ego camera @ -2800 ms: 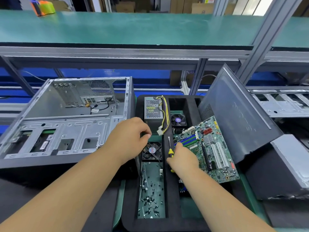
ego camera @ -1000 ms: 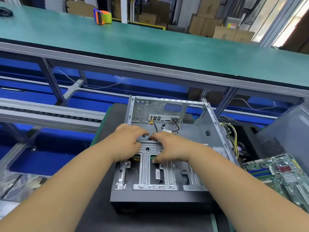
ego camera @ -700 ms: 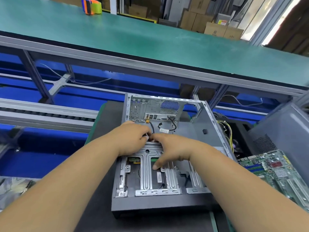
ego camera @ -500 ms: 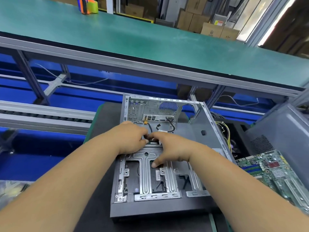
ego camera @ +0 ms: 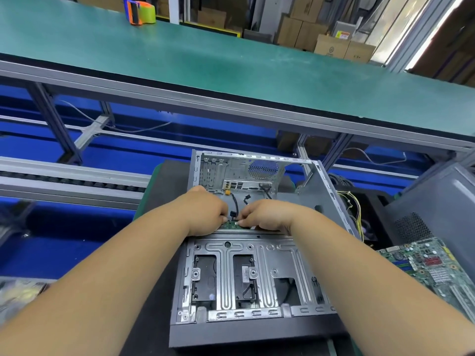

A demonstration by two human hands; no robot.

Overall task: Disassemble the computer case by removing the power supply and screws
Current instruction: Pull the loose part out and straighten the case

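Head view. The case [ego camera: 246, 253] lies open on its side on the dark mat [ego camera: 159, 191], gutted: no power supply inside, so that step looks done. What looks like the supply's yellow wire bundle [ego camera: 352, 209] shows just right of the case, its box hidden behind the case wall. The motherboard [ego camera: 431, 271] also lies right of the case, out already.

Step in hand, as I judge it: stripping a small green board [ego camera: 232, 225] at the far edge of the drive cage [ego camera: 244, 273], mid-case. A black cable [ego camera: 234, 205] runs from the case's back panel down to that board.

Left hand [ego camera: 205, 211]: fingers curled, tips on the board's left end, seemingly pinching it. Right hand [ego camera: 267, 214]: fingers curled, tips pinching the board's right end beside the cable plug. Exact contact is too small to tell, and neither hand holds a tool.

Next move likely calls for unplugging the cable and freeing the board. Any screw there would need a screwdriver, and none is in view.

Tape dispenser [ego camera: 138, 10] on the green bench [ego camera: 231, 60] far behind the case.
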